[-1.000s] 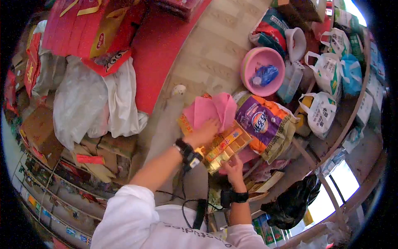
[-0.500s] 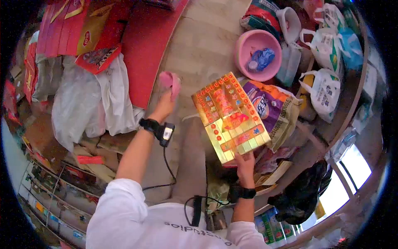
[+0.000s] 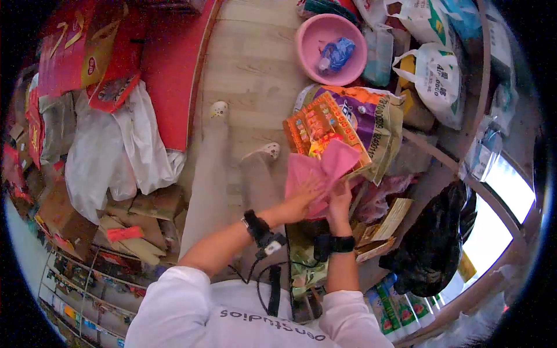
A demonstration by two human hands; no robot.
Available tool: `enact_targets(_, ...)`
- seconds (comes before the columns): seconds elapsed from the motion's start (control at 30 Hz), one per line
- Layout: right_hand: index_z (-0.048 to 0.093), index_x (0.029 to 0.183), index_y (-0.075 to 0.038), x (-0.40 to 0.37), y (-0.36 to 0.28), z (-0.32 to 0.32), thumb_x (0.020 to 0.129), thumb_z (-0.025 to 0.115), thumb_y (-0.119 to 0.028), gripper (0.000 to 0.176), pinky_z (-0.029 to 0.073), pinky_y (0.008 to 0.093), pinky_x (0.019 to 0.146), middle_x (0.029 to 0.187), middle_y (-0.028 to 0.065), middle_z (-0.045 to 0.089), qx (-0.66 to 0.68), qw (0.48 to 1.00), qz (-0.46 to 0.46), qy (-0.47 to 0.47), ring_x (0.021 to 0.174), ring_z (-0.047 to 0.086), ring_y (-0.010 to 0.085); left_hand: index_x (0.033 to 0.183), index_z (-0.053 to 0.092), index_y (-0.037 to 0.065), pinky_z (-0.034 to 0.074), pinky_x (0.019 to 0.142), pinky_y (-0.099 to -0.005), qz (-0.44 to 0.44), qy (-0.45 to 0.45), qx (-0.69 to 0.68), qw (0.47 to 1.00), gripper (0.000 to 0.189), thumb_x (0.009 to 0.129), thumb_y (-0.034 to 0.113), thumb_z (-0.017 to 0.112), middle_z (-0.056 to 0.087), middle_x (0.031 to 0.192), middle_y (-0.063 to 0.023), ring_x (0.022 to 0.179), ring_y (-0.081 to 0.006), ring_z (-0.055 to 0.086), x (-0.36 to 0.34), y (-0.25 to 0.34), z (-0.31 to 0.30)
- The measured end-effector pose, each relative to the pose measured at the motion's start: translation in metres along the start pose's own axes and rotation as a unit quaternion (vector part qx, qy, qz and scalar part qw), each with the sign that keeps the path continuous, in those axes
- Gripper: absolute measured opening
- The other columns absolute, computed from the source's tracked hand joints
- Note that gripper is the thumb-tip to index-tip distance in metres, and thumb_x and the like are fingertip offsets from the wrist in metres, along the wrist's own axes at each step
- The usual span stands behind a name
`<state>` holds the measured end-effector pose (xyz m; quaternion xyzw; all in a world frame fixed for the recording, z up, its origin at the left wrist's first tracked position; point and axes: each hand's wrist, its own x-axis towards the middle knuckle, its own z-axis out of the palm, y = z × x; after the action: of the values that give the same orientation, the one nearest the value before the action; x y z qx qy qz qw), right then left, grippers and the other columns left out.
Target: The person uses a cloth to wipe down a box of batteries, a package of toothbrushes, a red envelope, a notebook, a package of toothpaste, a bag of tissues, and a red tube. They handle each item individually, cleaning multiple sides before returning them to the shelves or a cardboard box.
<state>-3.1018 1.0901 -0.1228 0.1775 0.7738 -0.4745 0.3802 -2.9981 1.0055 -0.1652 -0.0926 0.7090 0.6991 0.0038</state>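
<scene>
In the head view, a gold and orange box (image 3: 325, 119) with printed pictures tilts in front of me. A pink cloth (image 3: 333, 159) drapes over its near part. My left hand (image 3: 304, 197) is on the cloth, its fingers pressed against it and holding it at the box's near left side. My right hand (image 3: 339, 203) grips the box's near edge, its fingers closed and partly hidden by the cloth. Just beyond the box stands a purple and orange printed sack (image 3: 386, 124).
A pink basin (image 3: 301, 55) with a blue plastic bag (image 3: 341, 53) is ahead. White carrier bags (image 3: 438, 81) line the right, with a black bag (image 3: 432, 243) nearer. On the left are red cartons (image 3: 72, 49), white plastic bags (image 3: 96, 153) and a red-covered surface (image 3: 168, 75).
My left hand has brought the pink cloth from the left onto the box. The box has come round at a different tilt in my right hand, and the view has shifted.
</scene>
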Motion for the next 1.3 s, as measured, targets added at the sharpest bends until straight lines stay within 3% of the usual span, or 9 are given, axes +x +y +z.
enact_targets(0.27,0.038,0.108,0.002,-0.019,0.003,-0.028,0.071,0.055,0.002,0.041,0.044,0.0263,0.07,0.099,0.0064,0.048,-0.025,0.998,-0.01,-0.049,0.084,0.049,0.0153,0.115,0.039,0.008,0.025,0.093,-0.0367,-0.132,0.029,-0.132,0.982,0.052,0.065,-0.006,0.041,0.035,0.12,-0.0158,0.112,-0.0303,0.032,0.01,-0.062,0.048)
enact_targets(0.4,0.04,0.107,-0.001,-0.036,0.01,-0.053,0.071,0.056,0.0,0.039,0.047,0.0263,0.062,0.095,0.0056,0.05,0.007,0.996,-0.046,-0.074,0.08,0.051,0.015,0.112,0.041,0.007,0.031,0.086,-0.0387,-0.024,0.058,0.012,0.998,0.044,0.069,-0.002,0.041,0.045,0.108,-0.0157,0.101,-0.0314,0.041,0.032,-0.059,0.007)
enact_targets(0.47,0.04,0.106,-0.001,-0.044,0.014,-0.068,0.071,0.056,0.0,0.039,0.048,0.0266,0.06,0.094,0.0054,0.051,0.027,0.995,-0.033,-0.088,0.08,0.051,0.015,0.117,0.034,0.007,0.039,0.068,-0.0429,-0.21,-0.031,0.083,0.974,0.058,0.063,0.003,0.054,0.049,0.105,-0.0138,0.085,-0.0275,0.05,0.053,-0.083,-0.013)
enact_targets(0.57,0.034,0.112,-0.002,-0.051,0.023,-0.094,0.071,0.057,-0.002,0.047,0.049,0.0274,0.06,0.101,0.0094,0.05,0.026,0.994,0.043,-0.098,0.084,0.054,0.0192,0.12,0.031,0.006,0.04,0.069,-0.0404,-0.056,0.092,0.269,0.957,0.065,0.058,-0.004,0.049,0.048,0.109,-0.0141,0.087,-0.0265,0.05,0.033,-0.136,-0.032)
enact_targets(0.63,0.034,0.112,-0.002,-0.051,0.027,-0.104,0.071,0.057,-0.003,0.048,0.049,0.0275,0.061,0.102,0.0093,0.049,0.003,0.994,0.056,-0.092,0.085,0.054,0.019,0.111,0.039,0.006,0.034,0.083,-0.0383,-0.442,0.064,-0.154,0.881,0.052,0.061,0.008,0.054,0.046,0.106,-0.0167,0.099,-0.0301,0.041,0.025,-0.136,-0.041)
enact_targets(0.67,0.034,0.113,-0.002,-0.052,0.03,-0.107,0.071,0.057,-0.003,0.048,0.048,0.0275,0.062,0.103,0.0092,0.048,-0.017,0.993,0.07,-0.09,0.086,0.053,0.0187,0.111,0.039,0.006,0.034,0.083,-0.0383,-0.445,0.06,-0.153,0.88,0.052,0.061,0.008,0.054,0.046,0.106,-0.0167,0.099,-0.0301,0.041,0.025,-0.138,-0.032)
enact_targets(0.77,0.035,0.114,-0.001,-0.043,0.051,-0.107,0.071,0.057,-0.003,0.048,0.047,0.0273,0.065,0.106,0.008,0.047,-0.04,0.987,0.051,-0.148,0.089,0.051,0.0162,0.114,0.036,0.005,0.032,0.087,-0.033,-0.211,0.107,0.086,0.968,0.057,0.059,0.001,0.048,0.043,0.109,-0.0195,0.104,-0.029,0.04,0.028,-0.12,-0.003)
enact_targets(0.93,0.045,0.099,-0.002,-0.031,0.068,-0.093,0.067,0.062,-0.005,0.037,0.043,0.027,0.068,0.086,0.0036,0.053,-0.1,0.988,-0.034,-0.11,0.077,0.05,0.0114,0.113,0.037,0.002,0.026,0.092,-0.0333,-0.232,-0.042,-0.187,0.954,0.054,0.06,-0.004,0.047,0.038,0.116,-0.0183,0.111,-0.0277,0.034,0.033,-0.084,0.064)
enact_targets(1.3,0.045,0.103,-0.002,-0.028,0.073,-0.117,0.073,0.056,-0.006,0.032,0.045,0.0273,0.069,0.092,0.0049,0.053,0.055,0.989,0.04,-0.129,0.08,0.052,0.0154,0.112,0.041,0.005,0.021,0.095,-0.0373,-0.04,-0.117,-0.003,0.992,0.047,0.067,0.004,0.054,0.038,0.118,-0.0171,0.111,-0.0278,0.033,0.002,0.0,0.105)
